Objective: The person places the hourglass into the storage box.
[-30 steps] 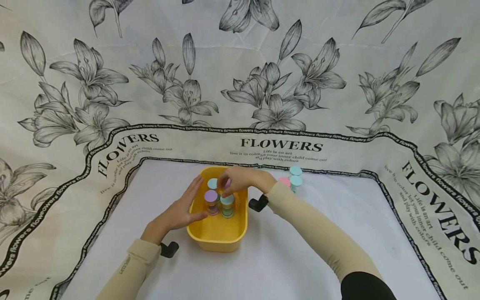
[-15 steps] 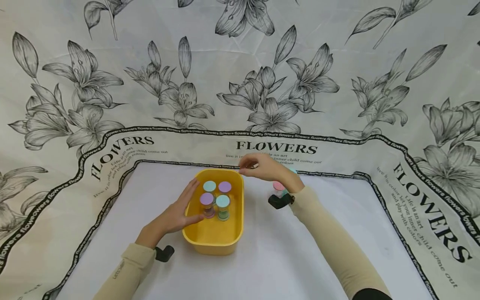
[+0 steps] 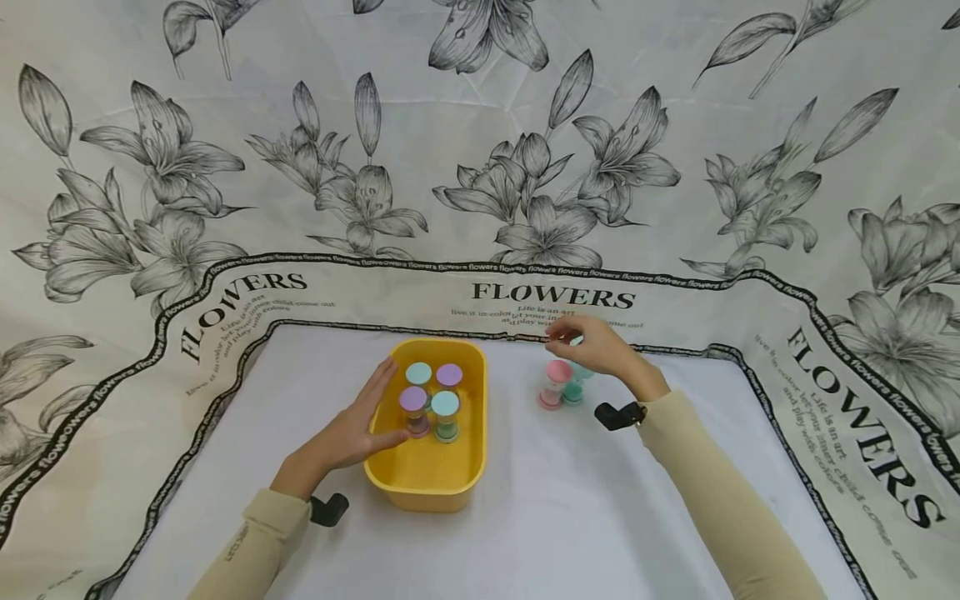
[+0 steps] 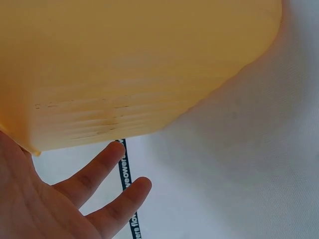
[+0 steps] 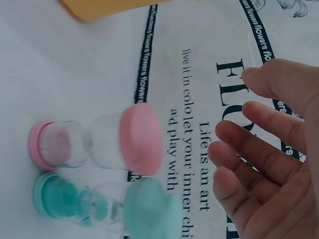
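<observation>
Head: the left hand (image 3: 347, 429) lies spread on the yellow tub (image 3: 435, 465), maybe to steady it; four sand timers (image 3: 446, 405) stand inside. Left wrist: straight fingers (image 4: 89, 174). Right wrist: empty right hand (image 5: 286, 186), loosely curled, near a pink timer (image 5: 141, 139) and a green timer (image 5: 145, 206).

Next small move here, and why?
Probably lower the right hand and grasp the pink hourglass. That hand hovers close by, fingers loose and holding nothing. The pink hourglass stands outside the yellow bin, unobstructed in the head view, while four hourglasses stand inside with space left in front.
</observation>
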Tool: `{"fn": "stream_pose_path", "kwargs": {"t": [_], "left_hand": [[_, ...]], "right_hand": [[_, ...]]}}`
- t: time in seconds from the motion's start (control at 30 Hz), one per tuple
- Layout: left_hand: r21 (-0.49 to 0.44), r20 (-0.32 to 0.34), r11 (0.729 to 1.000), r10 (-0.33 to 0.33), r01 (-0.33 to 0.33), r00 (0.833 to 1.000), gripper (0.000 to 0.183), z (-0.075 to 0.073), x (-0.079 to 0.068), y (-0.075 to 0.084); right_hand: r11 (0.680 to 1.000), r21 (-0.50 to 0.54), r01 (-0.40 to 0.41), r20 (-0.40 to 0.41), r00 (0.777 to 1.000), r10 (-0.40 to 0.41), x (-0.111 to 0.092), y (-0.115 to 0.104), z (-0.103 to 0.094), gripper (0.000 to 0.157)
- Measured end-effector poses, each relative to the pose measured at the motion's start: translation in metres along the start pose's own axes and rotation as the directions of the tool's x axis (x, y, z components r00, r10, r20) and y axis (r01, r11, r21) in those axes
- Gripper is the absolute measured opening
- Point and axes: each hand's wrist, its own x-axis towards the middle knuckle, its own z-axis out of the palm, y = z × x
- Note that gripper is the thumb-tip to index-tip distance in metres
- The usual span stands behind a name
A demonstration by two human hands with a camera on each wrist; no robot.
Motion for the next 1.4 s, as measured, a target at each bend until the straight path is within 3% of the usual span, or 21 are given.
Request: {"fn": "stream_pose_path", "kwargs": {"t": [0.43,0.7,1.0,1.2,1.4], "left_hand": [[-0.005,-0.002,1.000,-0.012,0.012,1.000,0.109,0.001,-0.001,0.000],[0.005,-0.004,1.000,-0.013,0.013,1.000,0.109,0.002,0.000,0.001],[0.003,0.000,1.000,-0.013,0.013,1.000,0.109,0.001,0.000,0.000],[-0.002,0.008,1.000,-0.022,0.022,1.000,0.109,0.000,-0.001,0.002],[-0.008,0.002,1.000,-0.015,0.015,1.000,0.108,0.001,-0.001,0.002]], "right_hand": [[0.998,-0.032,-0.046,0.007,0.999,0.046,-0.023,0.016,0.020,0.040],[0.992,-0.072,-0.104,-0.011,0.995,0.103,-0.025,0.022,0.031,0.042],[0.993,-0.113,0.020,-0.024,0.999,-0.023,-0.020,0.009,0.040,0.042],[0.995,-0.093,-0.041,0.059,0.997,0.047,-0.017,0.006,0.045,0.054],[0.995,-0.090,-0.052,0.060,0.997,0.057,-0.016,0.006,0.051,0.055]]}}
